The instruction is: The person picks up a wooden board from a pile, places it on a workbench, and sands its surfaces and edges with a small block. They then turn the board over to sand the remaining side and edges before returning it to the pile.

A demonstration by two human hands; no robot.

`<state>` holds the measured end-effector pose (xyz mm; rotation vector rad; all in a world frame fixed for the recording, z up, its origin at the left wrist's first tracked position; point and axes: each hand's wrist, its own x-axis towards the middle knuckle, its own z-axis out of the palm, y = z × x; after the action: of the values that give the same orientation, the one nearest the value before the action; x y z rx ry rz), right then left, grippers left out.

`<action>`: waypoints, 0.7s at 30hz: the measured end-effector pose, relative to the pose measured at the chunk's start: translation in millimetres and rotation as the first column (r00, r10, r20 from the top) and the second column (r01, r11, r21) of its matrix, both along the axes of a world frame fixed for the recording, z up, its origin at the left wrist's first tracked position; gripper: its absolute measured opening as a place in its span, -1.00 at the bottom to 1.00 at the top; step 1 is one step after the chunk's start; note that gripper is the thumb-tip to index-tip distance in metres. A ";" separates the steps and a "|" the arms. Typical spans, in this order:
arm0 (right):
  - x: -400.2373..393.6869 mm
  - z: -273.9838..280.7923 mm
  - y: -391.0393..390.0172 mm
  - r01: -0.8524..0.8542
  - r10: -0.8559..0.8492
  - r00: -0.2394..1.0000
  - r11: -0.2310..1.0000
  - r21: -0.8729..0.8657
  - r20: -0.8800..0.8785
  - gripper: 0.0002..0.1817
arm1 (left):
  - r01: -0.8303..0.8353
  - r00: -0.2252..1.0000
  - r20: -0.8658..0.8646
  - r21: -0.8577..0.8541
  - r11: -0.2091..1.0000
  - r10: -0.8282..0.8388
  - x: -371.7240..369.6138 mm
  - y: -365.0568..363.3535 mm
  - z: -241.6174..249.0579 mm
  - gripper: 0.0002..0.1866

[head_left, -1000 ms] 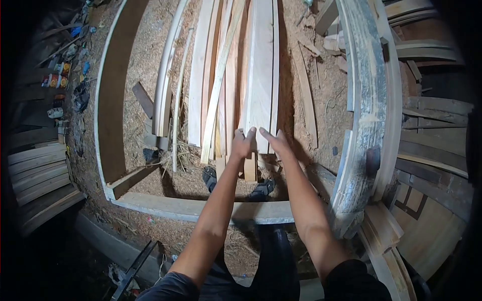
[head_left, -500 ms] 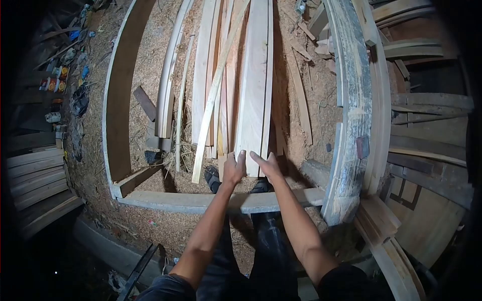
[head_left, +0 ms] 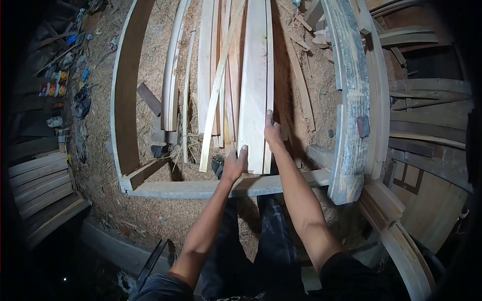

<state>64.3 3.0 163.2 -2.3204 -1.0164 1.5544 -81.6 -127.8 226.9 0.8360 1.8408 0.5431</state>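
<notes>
A long pale wooden plank (head_left: 255, 95) runs away from me, its near end by my shins. My left hand (head_left: 234, 164) grips its left edge close to that end, thumb on top and fingers hidden below. Farther up the right side, my right hand (head_left: 273, 134) is closed around the edge, its thumb resting on a narrower board (head_left: 269, 75) that lies along the plank. Just left of them lie several more long boards (head_left: 206, 75), with a thin strip of wood (head_left: 216, 100) slanting across the top.
A wooden frame bar (head_left: 165, 189) crosses in front of my legs, joined to a side board (head_left: 125, 95) on the left. A thick, worn beam (head_left: 354, 100) stands at the right with a dark block (head_left: 362, 127) on it. Sawdust covers the ground (head_left: 155, 215). Stacked planks (head_left: 40, 175) lie far left.
My right hand has slid forward along the plank's right edge, away from the near end. My left hand stays near the end. The view has shifted slightly.
</notes>
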 end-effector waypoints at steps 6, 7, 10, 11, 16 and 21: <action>-12.7 41.0 -40.7 -0.061 0.060 0.995 0.998 0.014 0.078 0.20 | 0.047 0.999 0.023 -0.052 0.998 -0.046 -20.6 37.1 -19.9 -0.12; -17.1 52.0 -46.3 -0.050 0.050 0.997 0.999 0.002 0.063 0.18 | 0.086 0.996 0.033 -0.057 0.995 -0.084 -27.6 53.1 -25.1 -0.09; -25.4 51.9 -78.1 -0.041 0.037 0.996 0.997 0.058 0.076 0.19 | 0.020 0.996 0.093 -0.062 0.998 -0.014 -42.3 85.9 -35.8 0.03; -27.9 61.9 -90.2 -0.036 0.035 0.996 0.999 0.004 0.080 0.19 | 0.016 0.996 0.089 -0.070 0.997 -0.010 -45.9 92.6 -35.9 0.06; -39.7 101.8 -126.7 -0.062 0.062 0.998 0.997 -0.033 -0.008 0.20 | 0.048 0.996 -0.070 -0.137 0.989 -0.058 -52.4 103.7 -16.9 0.15; -41.9 71.5 -150.3 0.013 -0.010 0.993 1.000 0.027 -0.115 -0.05 | 0.092 0.992 -0.073 -0.149 0.985 -0.103 -66.7 70.9 32.5 0.16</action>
<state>22.5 -147.3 234.6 -2.1863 -0.9888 1.6381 -148.3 -56.9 259.4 0.8545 1.8765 0.3129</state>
